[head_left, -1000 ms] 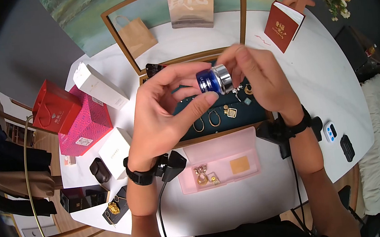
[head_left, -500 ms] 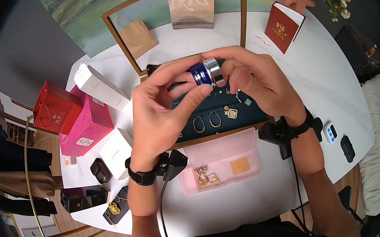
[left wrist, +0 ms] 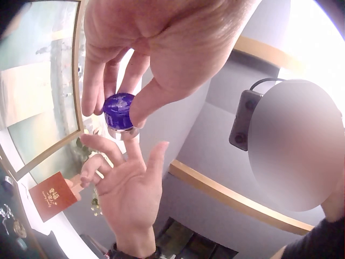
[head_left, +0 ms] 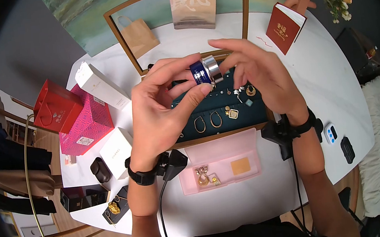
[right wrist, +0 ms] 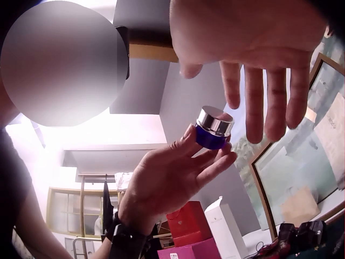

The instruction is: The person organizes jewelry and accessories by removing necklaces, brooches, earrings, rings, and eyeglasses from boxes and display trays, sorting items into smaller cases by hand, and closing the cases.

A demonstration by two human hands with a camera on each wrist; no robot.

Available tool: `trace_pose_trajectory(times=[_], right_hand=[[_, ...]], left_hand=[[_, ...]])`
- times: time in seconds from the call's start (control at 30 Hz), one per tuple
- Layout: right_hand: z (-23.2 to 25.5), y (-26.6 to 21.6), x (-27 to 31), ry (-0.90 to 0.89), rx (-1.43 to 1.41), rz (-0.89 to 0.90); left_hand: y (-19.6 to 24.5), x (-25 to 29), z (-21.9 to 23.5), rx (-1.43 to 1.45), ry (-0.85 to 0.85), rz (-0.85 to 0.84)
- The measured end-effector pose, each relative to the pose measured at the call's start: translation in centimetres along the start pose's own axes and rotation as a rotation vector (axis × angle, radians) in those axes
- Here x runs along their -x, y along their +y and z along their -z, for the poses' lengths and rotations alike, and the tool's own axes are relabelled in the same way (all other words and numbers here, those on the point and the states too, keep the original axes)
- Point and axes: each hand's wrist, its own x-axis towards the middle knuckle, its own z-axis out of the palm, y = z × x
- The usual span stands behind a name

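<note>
My left hand (head_left: 156,108) pinches a small dark blue cosmetic jar (head_left: 199,74) between thumb and fingers, above the jewellery box (head_left: 228,130). Its silver lid (head_left: 213,69) is on and faces right, tilted a little upward. Beside the lid is my right hand (head_left: 269,75), fingers loosely spread and holding nothing. In the left wrist view, the rounded base of the jar (left wrist: 118,110) shows between the left thumb and fingers. The right wrist view shows the shiny flat lid top (right wrist: 216,114), with the right hand's fingers (right wrist: 254,102) hanging straight next to it.
Earrings and pendants lie on the box's dark green lining, its glass lid (head_left: 180,22) raised behind. A pink case (head_left: 224,184) with jewellery stands in front. Bags and white boxes crowd the left, with a red bag (head_left: 56,104). A red booklet (head_left: 280,28) stands back right.
The jar has shifted slightly left and up in my left hand. My right hand's fingers, curled close at the lid half a second ago, have straightened and drawn away to the right.
</note>
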Motion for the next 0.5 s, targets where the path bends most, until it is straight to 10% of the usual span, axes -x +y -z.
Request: trace_pose_trajectory(times=[0.17,0.5], right_hand=[[2.9,0.7,-0.1,-0.344,0.246,-0.175],[1.0,-0.2,0.1,-0.235,0.175,-0.007]], left_hand=[[0.1,0.2,-0.1,-0.031,-0.023,0.030],[0.3,0.2,-0.3,-0.004,-0.026,0.074]])
